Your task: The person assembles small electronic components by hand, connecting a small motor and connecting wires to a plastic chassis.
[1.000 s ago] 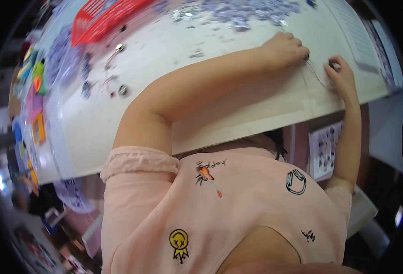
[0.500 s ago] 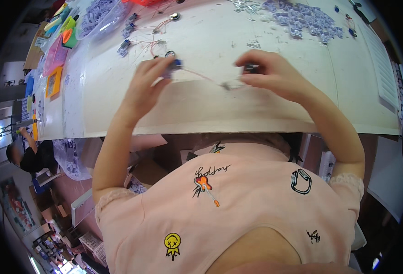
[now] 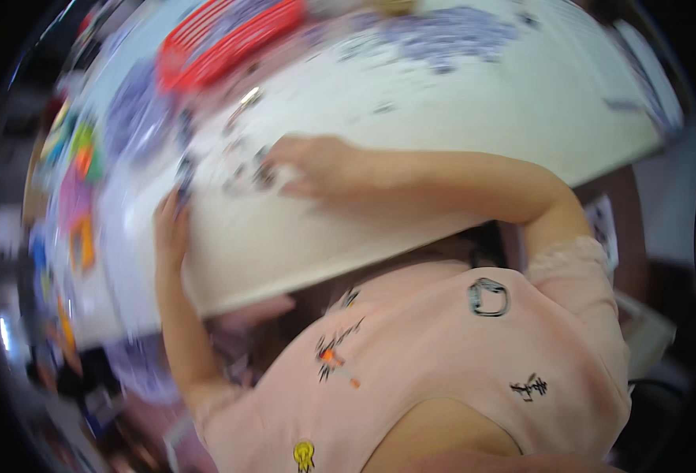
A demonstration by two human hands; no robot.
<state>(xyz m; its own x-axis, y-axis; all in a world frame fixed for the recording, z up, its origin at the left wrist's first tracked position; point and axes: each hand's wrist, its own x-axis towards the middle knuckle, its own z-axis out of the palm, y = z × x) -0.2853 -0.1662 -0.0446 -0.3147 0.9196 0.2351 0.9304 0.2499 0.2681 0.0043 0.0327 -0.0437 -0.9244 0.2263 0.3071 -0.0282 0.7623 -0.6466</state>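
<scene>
Right hand (image 3: 328, 165) held low over the table, its thumb and curved fingers parted, with a gap between them; just beyond the tips, a small round dark-metallic part (image 3: 264, 180) is seen, contact not made out through blur. Left hand (image 3: 172, 230) placed farther left, fingertips at or beside a small dark-blue component (image 3: 185, 175); whether it is pinched cannot be told. The step in hand is judged to be the handling of small loose parts; a light, precise fingertip pinch seems called for next. Farther out, a small gold-and-silver part (image 3: 249, 98) is noted beyond the right hand, then a red slotted plastic basket (image 3: 176, 72), a clear plastic bag of pale-violet pieces (image 3: 137, 114), and a loose spread of pale-violet pieces (image 3: 446, 35) on the white tabletop (image 3: 238, 264).
</scene>
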